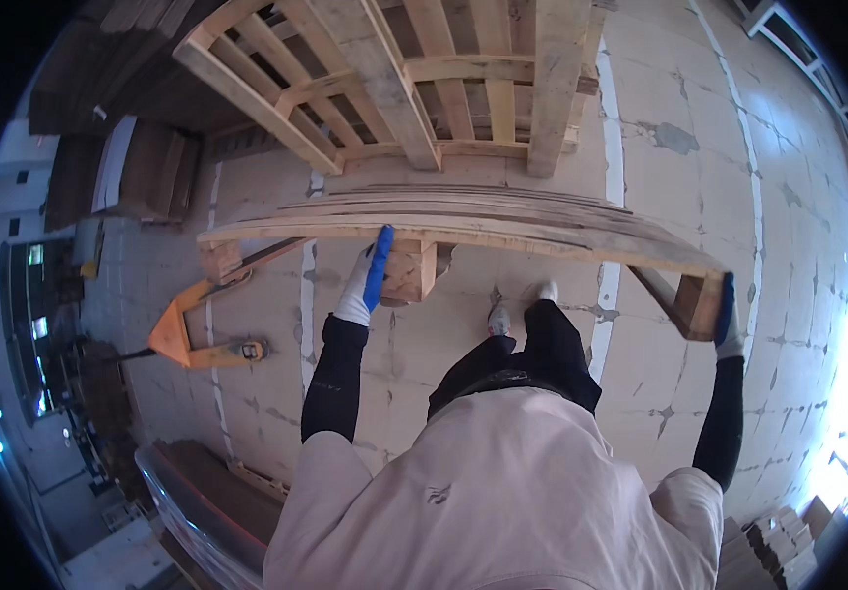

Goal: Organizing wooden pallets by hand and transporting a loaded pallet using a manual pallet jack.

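A wooden pallet (522,236) spans the space before me, seen almost edge-on, its slats leading away and its blocks toward me. My left hand (376,273), in a blue and white glove, grips its near edge beside the middle wooden block (407,271). At the right end, my right hand (729,313), gloved alike, closes around the outer side of the corner block (697,305). The fingertips of both hands are partly hidden by the wood. My arms are spread wide. Whether the pallet touches the floor, I cannot tell.
Beyond it, more wooden pallets (424,69) stand tilted up. An orange pallet jack (188,329) is on the floor at left. Stacked brown cardboard (153,172) stands far left, and a plastic-wrapped stack (203,492) near left. Worn floor tiles (684,383) extend to the right.
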`<state>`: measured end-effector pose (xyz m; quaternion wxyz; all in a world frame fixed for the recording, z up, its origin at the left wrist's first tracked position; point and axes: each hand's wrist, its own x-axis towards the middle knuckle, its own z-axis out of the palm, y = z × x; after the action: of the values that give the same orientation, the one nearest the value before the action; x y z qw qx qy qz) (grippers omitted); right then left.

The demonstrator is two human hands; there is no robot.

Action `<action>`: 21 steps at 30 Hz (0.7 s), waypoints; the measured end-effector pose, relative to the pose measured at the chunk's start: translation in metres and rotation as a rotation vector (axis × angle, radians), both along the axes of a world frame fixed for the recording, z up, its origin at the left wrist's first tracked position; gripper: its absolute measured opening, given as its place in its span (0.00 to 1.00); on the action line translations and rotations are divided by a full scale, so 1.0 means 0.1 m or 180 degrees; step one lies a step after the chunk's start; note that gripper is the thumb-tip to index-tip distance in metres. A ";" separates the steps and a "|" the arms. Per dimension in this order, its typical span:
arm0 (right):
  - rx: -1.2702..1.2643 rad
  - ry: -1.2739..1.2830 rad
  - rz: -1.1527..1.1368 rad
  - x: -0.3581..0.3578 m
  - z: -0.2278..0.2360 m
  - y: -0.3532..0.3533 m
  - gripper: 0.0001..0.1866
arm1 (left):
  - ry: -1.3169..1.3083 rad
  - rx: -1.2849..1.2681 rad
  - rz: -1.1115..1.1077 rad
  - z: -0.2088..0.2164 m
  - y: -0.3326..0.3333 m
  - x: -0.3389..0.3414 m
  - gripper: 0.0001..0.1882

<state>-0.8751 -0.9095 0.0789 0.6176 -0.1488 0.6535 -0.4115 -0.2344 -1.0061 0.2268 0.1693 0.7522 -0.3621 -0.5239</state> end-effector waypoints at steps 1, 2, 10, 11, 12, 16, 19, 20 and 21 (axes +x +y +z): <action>-0.0091 0.0040 0.0027 -0.11 -0.22 0.15 0.26 | 0.0047 0.0026 0.0053 -0.05 0.00 0.01 0.41; -0.0181 0.0061 0.0058 -0.20 -0.44 0.30 0.27 | 0.0006 0.0037 0.0132 -0.10 0.01 -0.01 0.40; -0.0175 0.0048 0.0132 -0.42 -1.19 0.40 0.28 | -0.0245 -0.0216 0.0728 -0.67 0.13 0.17 0.36; -0.0218 0.0211 0.0246 -0.43 -1.21 0.24 0.28 | -0.0358 -0.0425 0.0745 -0.72 0.09 0.23 0.35; -0.0292 0.0422 0.0426 -0.49 -1.20 0.08 0.28 | -0.0465 -0.0525 0.0786 -0.83 0.01 0.27 0.34; -0.0494 0.0148 0.0425 -0.20 -0.84 -1.00 0.29 | -0.0293 -0.0953 0.0690 -0.63 -0.82 -0.08 0.36; -0.0629 0.0091 0.0343 -0.03 -0.75 -1.53 0.29 | -0.0656 -0.0457 0.0235 -0.71 -1.28 0.02 0.44; -0.0737 0.0149 0.0411 0.00 -0.74 -1.64 0.28 | -0.0737 -0.0541 0.0221 -0.80 -1.33 0.08 0.44; -0.0606 0.0081 0.0400 0.02 -0.69 -1.68 0.29 | -0.0768 -0.0454 0.0368 -0.93 -1.32 0.15 0.45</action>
<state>-0.8728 -1.0772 0.0101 0.6170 -0.2526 0.6086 -0.4303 -0.2190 -1.1380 0.1340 0.2075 0.8153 -0.3722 -0.3920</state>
